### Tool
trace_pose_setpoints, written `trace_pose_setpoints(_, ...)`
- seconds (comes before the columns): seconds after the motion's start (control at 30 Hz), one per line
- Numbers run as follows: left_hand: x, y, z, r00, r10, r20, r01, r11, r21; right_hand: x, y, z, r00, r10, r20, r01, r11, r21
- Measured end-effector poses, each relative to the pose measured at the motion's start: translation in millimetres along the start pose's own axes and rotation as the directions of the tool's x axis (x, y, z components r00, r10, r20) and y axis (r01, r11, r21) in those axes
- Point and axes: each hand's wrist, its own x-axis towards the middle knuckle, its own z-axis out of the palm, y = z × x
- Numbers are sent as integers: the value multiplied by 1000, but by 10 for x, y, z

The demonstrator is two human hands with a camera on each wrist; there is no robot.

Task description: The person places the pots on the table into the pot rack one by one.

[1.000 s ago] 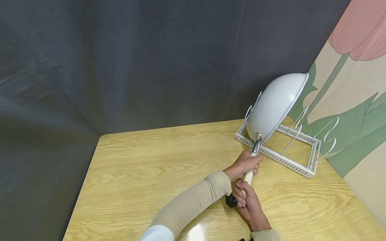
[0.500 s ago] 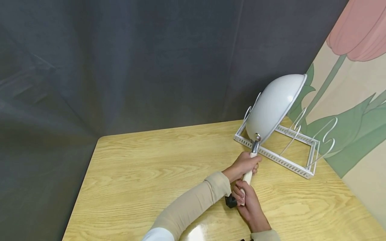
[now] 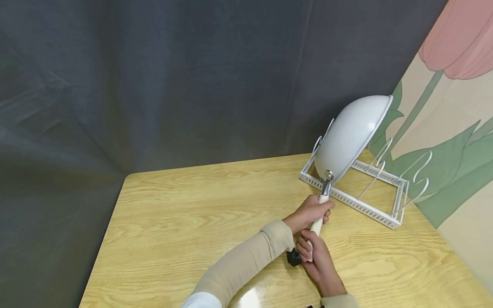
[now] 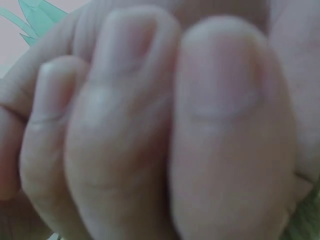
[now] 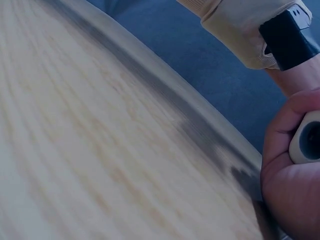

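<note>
A pale grey wok (image 3: pixel 350 132) stands tilted on its edge in the left part of a white wire rack (image 3: pixel 366 208), its rounded outside facing left. Its long handle (image 3: pixel 316 226), cream with a metal neck, points down toward the person. Near the neck, my left hand (image 3: pixel 311 210) wraps the handle from above. Below it my right hand (image 3: pixel 319 259) holds the handle's end, fingers curled round it. The left wrist view is filled by curled fingers (image 4: pixel 120 130). From the right wrist, the handle's hollow end (image 5: pixel 302 142) shows inside the right hand.
Wire dividers (image 3: pixel 420 175) rise from the rack's right part. The wooden table (image 3: pixel 192 214) spreads to the left and front of the rack. A dark curtain (image 3: pixel 212 85) hangs behind, and a wall painted with a tulip (image 3: pixel 458 42) stands close on the right.
</note>
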Motion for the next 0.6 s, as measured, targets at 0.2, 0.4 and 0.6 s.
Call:
trace_pose_setpoints(0.2, -14, -17, -79, 998, 8, 60, -10, 999, 39, 18, 8, -2, 987, -35, -155, 17, 993, -116)
trace_pose_setpoints(0.4, -24, -51, -170, 996, 13, 86, -22, 995, 99, 44, 23, 20, 922, -145, -360, 21, 945, -327)
trace_pose_setpoints(0.6, -74, -78, -304, 989, 3, 151, -23, 991, 130, 52, 23, 45, 868, -198, -455, -31, 894, -447)
